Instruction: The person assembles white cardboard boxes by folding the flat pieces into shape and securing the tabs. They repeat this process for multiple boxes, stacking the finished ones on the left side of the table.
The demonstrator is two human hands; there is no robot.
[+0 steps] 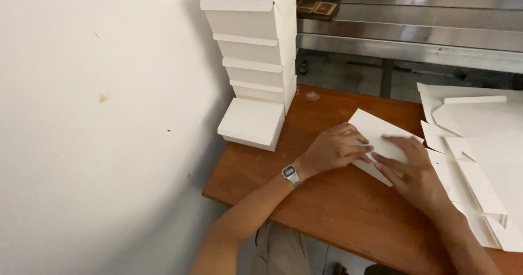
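Nearest the camera, both forearms reach across the wooden surface (327, 209), the left wrist wearing a small square-faced wristwatch (290, 173). The left hand (332, 149) lies curled over the near-left edge of a flat white cardboard sheet (376, 130), fingers bent and pressing down rather than gripping around it. The right hand (411, 171) lies flatter, fingers stretched out and spread on the sheet's right part, palm down, holding nothing closed in its grasp. The sheet rests on the surface between the two hands, one corner pointing away from the person. To press a fold like this cleanly, it seems best that one hand pin the sheet firmly while the other runs along the crease line, keeping the edges aligned so the panel does not skew. To the right, touching or just beside the right hand, lies a loose pile of flat white cut-out blanks (479, 144), overlapping one another. Farther off on the left, a single closed white box (251, 123) sits on the surface, and behind it stands a stack of closed white boxes (256, 40) against the wall (98, 117); their lids are shut, so any contents cannot be seen. Beyond runs a metal shelf (414, 35).
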